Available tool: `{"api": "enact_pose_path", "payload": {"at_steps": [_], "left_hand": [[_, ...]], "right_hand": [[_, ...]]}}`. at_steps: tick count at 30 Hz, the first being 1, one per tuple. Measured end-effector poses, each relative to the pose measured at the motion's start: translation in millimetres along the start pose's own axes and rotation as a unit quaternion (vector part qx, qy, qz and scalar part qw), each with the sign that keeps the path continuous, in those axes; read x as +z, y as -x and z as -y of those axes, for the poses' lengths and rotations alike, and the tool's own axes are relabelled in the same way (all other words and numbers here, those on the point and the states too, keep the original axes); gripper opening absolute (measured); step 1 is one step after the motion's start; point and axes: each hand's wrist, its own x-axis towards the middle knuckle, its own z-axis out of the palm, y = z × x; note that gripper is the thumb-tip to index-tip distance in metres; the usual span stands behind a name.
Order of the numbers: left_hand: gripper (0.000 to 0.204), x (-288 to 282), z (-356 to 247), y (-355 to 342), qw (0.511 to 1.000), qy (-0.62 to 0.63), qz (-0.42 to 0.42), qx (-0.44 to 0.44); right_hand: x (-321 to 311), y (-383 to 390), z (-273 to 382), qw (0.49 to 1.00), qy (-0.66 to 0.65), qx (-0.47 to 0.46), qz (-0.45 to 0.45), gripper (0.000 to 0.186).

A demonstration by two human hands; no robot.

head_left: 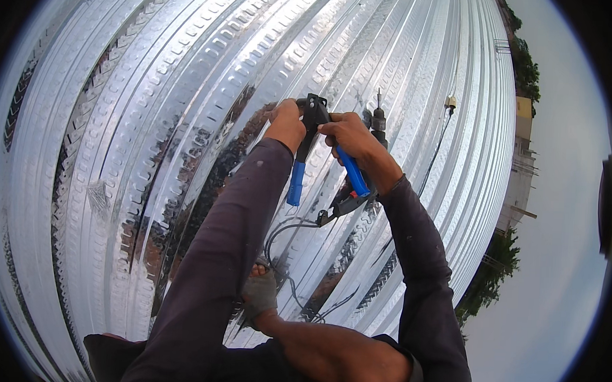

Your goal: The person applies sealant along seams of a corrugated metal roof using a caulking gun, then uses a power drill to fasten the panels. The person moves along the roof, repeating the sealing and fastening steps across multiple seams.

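Observation:
Both my hands are on a hand riveter (315, 116) with a black body and two spread handles with blue grips. My left hand (287, 125) is closed around its upper end. One blue-gripped handle (296, 184) hangs free below that hand. My right hand (355, 140) has its fingers closed at the riveter, and the other blue grip (352, 172) comes out beneath its palm. Just beyond the right hand lies a dark corded drill (378, 126) with a thin bit in its chuck. My right wrist and forearm hide part of its body.
Shiny ribbed metal sheets (189, 72) cover the surface, with dark strips between some ribs. The drill's cord (270, 240) loops near my foot in a grey covering (258, 294). A cable with a pale connector (450, 102) runs to the right. Trees (495, 265) and buildings stand past the edge.

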Motion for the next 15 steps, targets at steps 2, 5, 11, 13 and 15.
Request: {"api": "enact_pose_path", "payload": {"at_steps": [2, 5, 11, 13, 15], "left_hand": [[0.030, 2, 6, -5, 0.991, 0.129, -0.027, -0.031], [0.034, -82, 7, -35, 0.986, 0.088, -0.140, 0.023], [0.049, -23, 22, 129, 0.992, 0.106, 0.013, -0.064], [0.049, -42, 39, 156, 0.994, 0.094, 0.030, -0.052], [0.053, -54, 54, 169, 0.996, 0.063, 0.055, -0.017]], "right_hand": [[-7, -2, 2, 1.000, 0.011, 0.025, 0.002, 0.020], [42, -30, 45, 0.995, 0.051, -0.039, 0.073, 0.020], [15, -25, 0, 0.999, 0.047, 0.010, -0.019, 0.020], [21, -20, 8, 0.999, 0.004, 0.019, -0.025, 0.021], [24, -25, 6, 0.999, -0.010, 0.027, -0.023, 0.025]]}}
